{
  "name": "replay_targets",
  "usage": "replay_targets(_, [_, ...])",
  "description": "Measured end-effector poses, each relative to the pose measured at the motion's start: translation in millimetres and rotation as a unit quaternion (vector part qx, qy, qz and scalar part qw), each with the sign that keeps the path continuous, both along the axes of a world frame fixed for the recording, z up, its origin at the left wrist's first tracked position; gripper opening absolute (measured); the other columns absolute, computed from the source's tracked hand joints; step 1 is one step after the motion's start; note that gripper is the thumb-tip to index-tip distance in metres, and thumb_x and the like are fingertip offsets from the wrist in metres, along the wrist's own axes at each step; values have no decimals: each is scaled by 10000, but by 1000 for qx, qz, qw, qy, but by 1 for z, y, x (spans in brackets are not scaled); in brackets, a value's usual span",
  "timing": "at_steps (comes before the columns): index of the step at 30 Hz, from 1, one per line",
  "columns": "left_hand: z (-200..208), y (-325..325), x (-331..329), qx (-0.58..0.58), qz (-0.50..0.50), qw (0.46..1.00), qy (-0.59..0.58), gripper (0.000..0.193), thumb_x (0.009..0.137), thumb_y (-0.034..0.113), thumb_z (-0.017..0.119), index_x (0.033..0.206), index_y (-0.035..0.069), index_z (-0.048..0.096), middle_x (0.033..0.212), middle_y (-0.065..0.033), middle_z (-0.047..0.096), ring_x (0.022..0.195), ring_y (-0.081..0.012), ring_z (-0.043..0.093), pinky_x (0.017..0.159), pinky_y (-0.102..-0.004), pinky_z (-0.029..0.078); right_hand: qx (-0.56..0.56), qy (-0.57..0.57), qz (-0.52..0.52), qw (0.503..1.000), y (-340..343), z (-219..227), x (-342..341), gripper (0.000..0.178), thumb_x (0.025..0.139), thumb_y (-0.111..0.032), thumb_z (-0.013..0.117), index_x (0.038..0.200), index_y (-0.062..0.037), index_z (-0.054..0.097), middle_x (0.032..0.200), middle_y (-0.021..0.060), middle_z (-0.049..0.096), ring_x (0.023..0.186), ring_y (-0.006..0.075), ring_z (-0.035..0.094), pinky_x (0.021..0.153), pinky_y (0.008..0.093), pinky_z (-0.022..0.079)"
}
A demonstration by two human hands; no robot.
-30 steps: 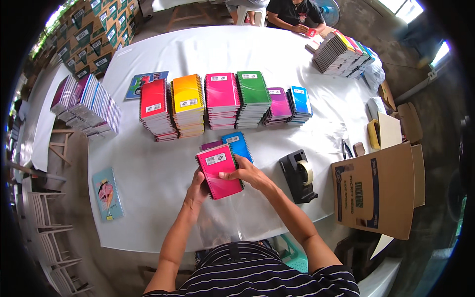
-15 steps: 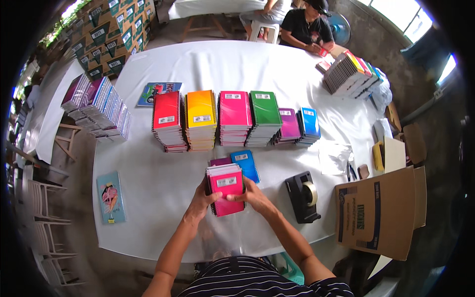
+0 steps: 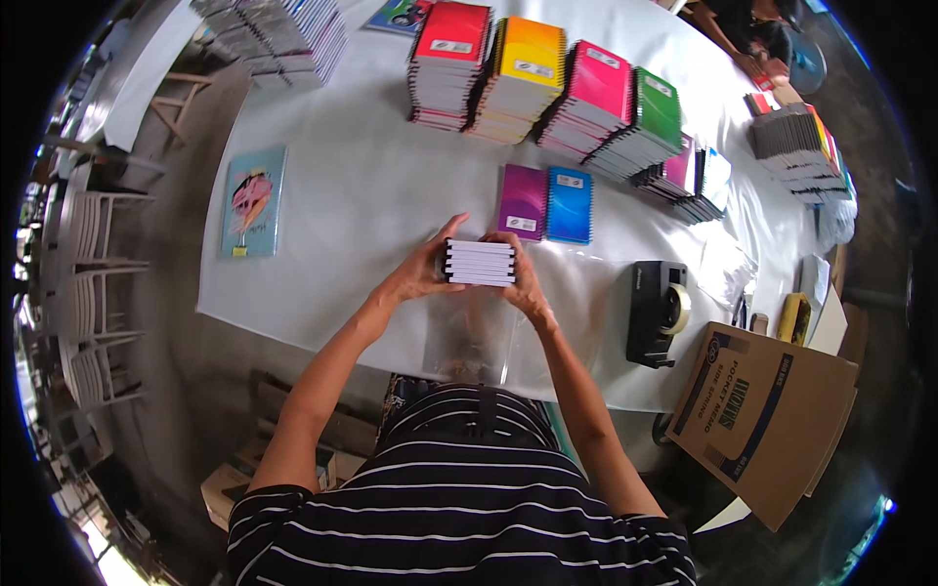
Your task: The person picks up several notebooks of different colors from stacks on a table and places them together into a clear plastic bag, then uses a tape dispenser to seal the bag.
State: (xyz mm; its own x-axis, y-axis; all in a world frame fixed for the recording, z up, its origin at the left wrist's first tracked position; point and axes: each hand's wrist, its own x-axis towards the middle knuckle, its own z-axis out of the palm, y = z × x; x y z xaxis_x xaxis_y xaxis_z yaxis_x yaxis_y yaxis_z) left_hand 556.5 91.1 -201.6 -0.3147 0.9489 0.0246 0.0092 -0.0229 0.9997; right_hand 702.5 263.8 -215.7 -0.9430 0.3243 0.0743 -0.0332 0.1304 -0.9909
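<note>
Between my hands is a small stack of spiral notebooks [image 3: 480,263], held so that its white page edges face up toward me. My left hand [image 3: 430,266] grips the stack's left side, and my right hand [image 3: 524,277] closes round its right side. The covers are turned out of sight. Just beyond the stack, a purple notebook [image 3: 523,200] and a blue notebook [image 3: 570,204] lie side by side on the white-covered table [image 3: 362,195]. Clear plastic [image 3: 469,337] lies on the table edge below my hands.
Tall notebook piles stand across the back: red [image 3: 449,59], yellow [image 3: 523,73], pink [image 3: 591,98], green [image 3: 645,122]. A black tape dispenser [image 3: 653,313] and cardboard box [image 3: 767,410] are at right. A teal notebook [image 3: 253,202] lies at left. Another person's hands [image 3: 767,73] show far right.
The held stack has tipped from pink cover facing up to page edges facing up. My view has shifted down, so the table's far side is now cut off.
</note>
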Motion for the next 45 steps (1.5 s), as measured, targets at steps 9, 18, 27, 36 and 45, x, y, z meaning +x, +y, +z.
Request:
replay_targets(9, [59, 26, -49, -45, -12, 993, -111, 1110, 680, 282, 857, 1530, 122, 162, 1570, -138, 209, 1462, -272, 156, 1186, -429, 117, 22, -13, 16, 1000, 0, 8, -1, 595, 690, -232, 804, 1161, -45, 493, 1083, 96, 599, 1010, 224, 584, 878, 337, 458])
replay_targets(18, [63, 41, -53, -63, -70, 996, -12, 1063, 690, 237, 821, 1522, 88, 177, 1571, -105, 227, 1462, -241, 169, 1191, -401, 114, 4, 6, 20, 1000, 1, 3, -1, 554, 701, -202, 779, 1150, -41, 495, 1076, 103, 603, 1007, 226, 583, 873, 338, 461])
replay_targets(27, [63, 36, -48, -57, -75, 995, 31, 1058, 668, 254, 819, 1512, 68, 209, 1570, -106, 231, 1464, -249, 158, 1191, -406, 114, -11, -11, 28, 1000, 2, 10, -1, 559, 692, -184, 777, 1154, -46, 494, 1090, 102, 600, 1013, 231, 583, 882, 340, 457])
replay_targets(36, [69, 36, -39, -66, -73, 990, 101, 1065, 635, 286, 831, 1514, 148, 246, 1559, -123, 256, 1462, -271, 168, 1189, -411, 136, -6, -21, 19, 1000, 2, 7, -1, 565, 687, -181, 791, 1153, -46, 500, 1088, 91, 597, 1017, 226, 580, 877, 340, 459])
replay_targets(45, [72, 38, -34, -48, -87, 988, 121, 1052, 634, 227, 808, 1514, 121, 242, 1549, -114, 286, 1459, -277, 183, 1186, -417, 144, -13, -20, 22, 999, 4, 2, 0, 589, 680, -177, 814, 1159, -48, 496, 1083, 79, 593, 1014, 197, 574, 883, 328, 457])
